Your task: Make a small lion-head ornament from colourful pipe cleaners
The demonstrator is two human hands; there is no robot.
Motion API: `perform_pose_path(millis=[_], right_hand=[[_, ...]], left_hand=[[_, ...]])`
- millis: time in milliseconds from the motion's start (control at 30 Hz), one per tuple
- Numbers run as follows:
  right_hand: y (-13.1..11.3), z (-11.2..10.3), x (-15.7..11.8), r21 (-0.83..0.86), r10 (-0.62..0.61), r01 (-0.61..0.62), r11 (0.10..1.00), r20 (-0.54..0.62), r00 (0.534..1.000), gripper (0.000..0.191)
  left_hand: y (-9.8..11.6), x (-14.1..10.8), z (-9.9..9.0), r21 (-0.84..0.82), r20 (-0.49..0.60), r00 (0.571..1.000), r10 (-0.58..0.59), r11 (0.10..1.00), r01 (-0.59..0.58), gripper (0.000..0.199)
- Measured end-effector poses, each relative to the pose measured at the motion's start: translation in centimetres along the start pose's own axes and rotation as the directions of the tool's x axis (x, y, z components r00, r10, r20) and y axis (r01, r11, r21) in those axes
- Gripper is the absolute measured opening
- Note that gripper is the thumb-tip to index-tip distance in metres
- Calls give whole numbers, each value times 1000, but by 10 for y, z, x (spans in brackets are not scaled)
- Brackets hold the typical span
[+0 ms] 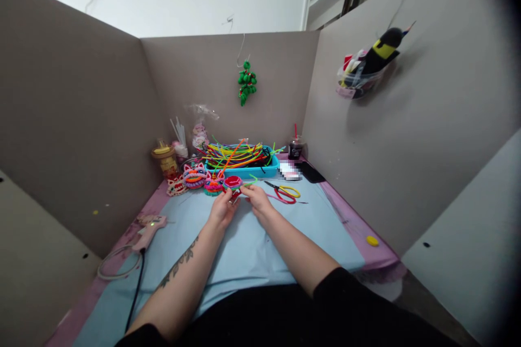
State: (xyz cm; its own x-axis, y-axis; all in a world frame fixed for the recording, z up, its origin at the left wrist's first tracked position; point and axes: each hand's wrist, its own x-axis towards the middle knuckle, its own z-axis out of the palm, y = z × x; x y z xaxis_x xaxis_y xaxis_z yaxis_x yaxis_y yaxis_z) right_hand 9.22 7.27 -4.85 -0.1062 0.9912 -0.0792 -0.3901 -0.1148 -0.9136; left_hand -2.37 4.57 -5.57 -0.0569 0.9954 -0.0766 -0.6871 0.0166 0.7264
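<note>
Between my hands is a small round pipe-cleaner craft (233, 182), red in the middle with a coloured rim. A green strand (252, 180) sticks out at its right. My left hand (223, 207) pinches its lower left side, with a ring on one finger. My right hand (256, 198) has its fingertips closed at the right edge. Just to the left lie several finished-looking pipe-cleaner pieces with pointed ears (195, 175). Scissors (285, 193) with red and yellow handles rest to the right of my right hand.
Behind the hands stands a blue tray (244, 172) heaped with coloured pipe cleaners (236, 155). A pink glue gun (150, 232) with its cord lies at left. Drink cups (166, 161) stand at the back left, another cup (296, 148) and a phone (311, 172) at the back right. Grey partitions enclose the table.
</note>
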Motion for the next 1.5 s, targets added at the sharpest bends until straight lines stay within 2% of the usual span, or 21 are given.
perform_pose_path(millis=[133, 300, 433, 600, 700, 933, 1067, 1200, 1500], right_hand=[[5, 2, 2, 115, 9, -7, 993, -20, 1000, 32], [11, 2, 7, 160, -114, 133, 978, -120, 986, 35], [16, 4, 6, 128, -181, 200, 971, -143, 973, 36], [21, 13, -4, 80, -176, 182, 980, -84, 981, 32], [20, 16, -9, 65, -161, 164, 984, -48, 986, 30], [18, 15, -10, 88, -61, 68, 994, -77, 995, 31], [19, 15, -10, 121, -34, 43, 992, -72, 997, 30], [19, 15, -11, 142, -30, 40, 989, -74, 997, 29], [25, 16, -11, 44, -98, 100, 994, -44, 994, 28]], left_hand=[[-2, -2, 1, 34, 26, 1000, -12, 999, 11, 19], [-1, -7, 7, 6, 38, 999, -3, 1000, 3, 25], [-3, -11, 11, 45, 40, 997, 73, 996, -75, 33], [-6, -9, 11, 73, -107, 975, 197, 979, -190, 51], [-6, -6, 9, 93, -155, 955, 253, 966, -241, 58], [-5, -4, 6, 159, -167, 943, 286, 952, -261, 65], [-3, -5, 7, 160, -134, 948, 287, 951, -266, 64], [-3, -6, 8, 128, -117, 954, 275, 957, -260, 60], [-3, -5, 6, 176, -181, 918, 354, 930, -324, 59]])
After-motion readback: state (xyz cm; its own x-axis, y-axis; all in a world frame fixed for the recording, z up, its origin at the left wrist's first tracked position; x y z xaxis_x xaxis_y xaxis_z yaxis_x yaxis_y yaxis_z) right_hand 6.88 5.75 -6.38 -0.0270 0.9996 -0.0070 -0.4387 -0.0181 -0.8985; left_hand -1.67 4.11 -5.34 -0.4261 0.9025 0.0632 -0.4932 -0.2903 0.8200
